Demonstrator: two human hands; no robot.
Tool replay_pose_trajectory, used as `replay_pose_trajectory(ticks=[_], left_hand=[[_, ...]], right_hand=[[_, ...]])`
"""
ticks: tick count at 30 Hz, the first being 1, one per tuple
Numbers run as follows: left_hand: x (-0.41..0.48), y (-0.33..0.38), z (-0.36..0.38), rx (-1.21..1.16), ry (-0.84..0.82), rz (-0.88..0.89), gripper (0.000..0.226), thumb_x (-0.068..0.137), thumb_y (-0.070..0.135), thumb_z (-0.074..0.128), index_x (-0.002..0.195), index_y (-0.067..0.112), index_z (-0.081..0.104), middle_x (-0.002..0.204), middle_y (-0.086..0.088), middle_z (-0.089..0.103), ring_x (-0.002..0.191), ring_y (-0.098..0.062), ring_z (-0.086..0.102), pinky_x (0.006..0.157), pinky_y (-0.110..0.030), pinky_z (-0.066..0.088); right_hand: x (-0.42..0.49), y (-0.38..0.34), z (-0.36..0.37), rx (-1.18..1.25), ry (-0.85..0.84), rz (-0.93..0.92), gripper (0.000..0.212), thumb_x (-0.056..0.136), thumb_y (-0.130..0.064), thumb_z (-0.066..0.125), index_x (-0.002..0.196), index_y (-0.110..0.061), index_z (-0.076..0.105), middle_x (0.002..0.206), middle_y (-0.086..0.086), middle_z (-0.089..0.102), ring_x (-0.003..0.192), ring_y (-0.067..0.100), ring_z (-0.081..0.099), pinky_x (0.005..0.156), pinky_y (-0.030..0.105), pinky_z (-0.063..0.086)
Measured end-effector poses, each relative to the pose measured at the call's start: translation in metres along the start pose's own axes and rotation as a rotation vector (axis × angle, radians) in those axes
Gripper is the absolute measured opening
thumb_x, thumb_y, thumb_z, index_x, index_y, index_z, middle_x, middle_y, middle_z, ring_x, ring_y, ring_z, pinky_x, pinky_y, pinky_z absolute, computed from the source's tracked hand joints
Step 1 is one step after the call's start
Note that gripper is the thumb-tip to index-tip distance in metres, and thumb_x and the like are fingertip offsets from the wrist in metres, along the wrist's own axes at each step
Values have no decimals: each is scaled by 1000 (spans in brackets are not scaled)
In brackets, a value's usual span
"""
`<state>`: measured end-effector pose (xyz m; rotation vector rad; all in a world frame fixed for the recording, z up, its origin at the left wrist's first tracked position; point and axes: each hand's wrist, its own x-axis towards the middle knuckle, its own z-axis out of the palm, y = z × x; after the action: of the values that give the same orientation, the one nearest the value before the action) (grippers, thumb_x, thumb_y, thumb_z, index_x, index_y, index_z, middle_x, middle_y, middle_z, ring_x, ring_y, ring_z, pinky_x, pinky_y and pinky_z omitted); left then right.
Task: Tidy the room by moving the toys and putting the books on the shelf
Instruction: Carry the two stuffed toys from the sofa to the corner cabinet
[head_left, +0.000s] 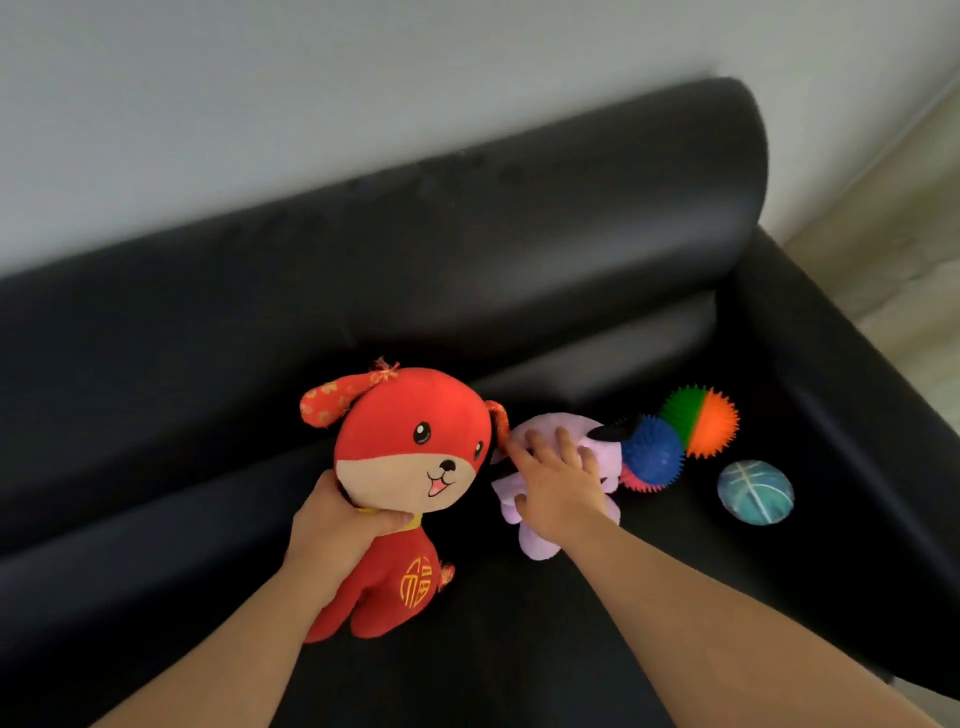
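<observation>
A red plush dog (410, 457) with a cream muzzle stands upright on the black sofa seat (519, 649). My left hand (337, 530) grips it round the neck, under the chin. To its right lies a lilac plush toy (540, 540), largely covered by my right hand (556, 483), which rests on top of it with spread fingers. Past the lilac toy sit a blue spiky ball (654, 449), a green and orange spiky ball (701, 421) and a bit of a pink spiky ball (636, 480). No books are in view.
A teal striped ball (756, 491) lies on the seat near the right armrest (852, 395). The sofa backrest (467, 249) runs behind the toys, against a pale wall. Light floor (904, 218) shows at the far right.
</observation>
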<state>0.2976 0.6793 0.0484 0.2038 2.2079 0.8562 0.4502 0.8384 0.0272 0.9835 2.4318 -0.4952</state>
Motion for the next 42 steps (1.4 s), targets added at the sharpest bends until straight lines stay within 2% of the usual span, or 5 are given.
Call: replay_pose_trajectory(ticks=[3,7,21,30,42], left_hand=[[4,-2,4,11,-3,-17,73,57,21,87,120,23,49,105,4,58,95,-17,54,78,-32,43],[-2,-1,2,4,-33,-3,77,56,21,88,123,25,50,109,3,61,103,-21,57,86,-37,47],[-100,18,-30,58,-175,355,82,55,24,89,127,20,50,115,-1,62,110,-23,56,85,-33,43],[-227,4,-15,129,-514,657,76,55,21,90,121,21,53,105,4,60,103,-18,54,87,-33,41],[-450,-2,157,365,-1050,915,64,48,22,91,100,26,56,87,10,64,86,-13,59,65,-25,42]], right_hand=[[5,6,3,-127,48,56,62,87,-24,55,142,-31,28,148,4,18,138,33,12,110,52,18],[-6,4,1,29,120,163,38,94,-38,41,131,-29,48,135,2,34,128,29,25,107,48,23],[-177,-10,-21,560,381,506,29,98,-33,39,118,-22,58,113,6,61,107,26,52,77,32,40],[-379,-37,37,955,722,859,30,96,-39,43,121,-31,58,107,6,67,96,28,62,75,32,49],[-621,39,128,1037,1116,1390,32,98,-33,38,99,-12,63,94,12,68,93,29,61,66,29,36]])
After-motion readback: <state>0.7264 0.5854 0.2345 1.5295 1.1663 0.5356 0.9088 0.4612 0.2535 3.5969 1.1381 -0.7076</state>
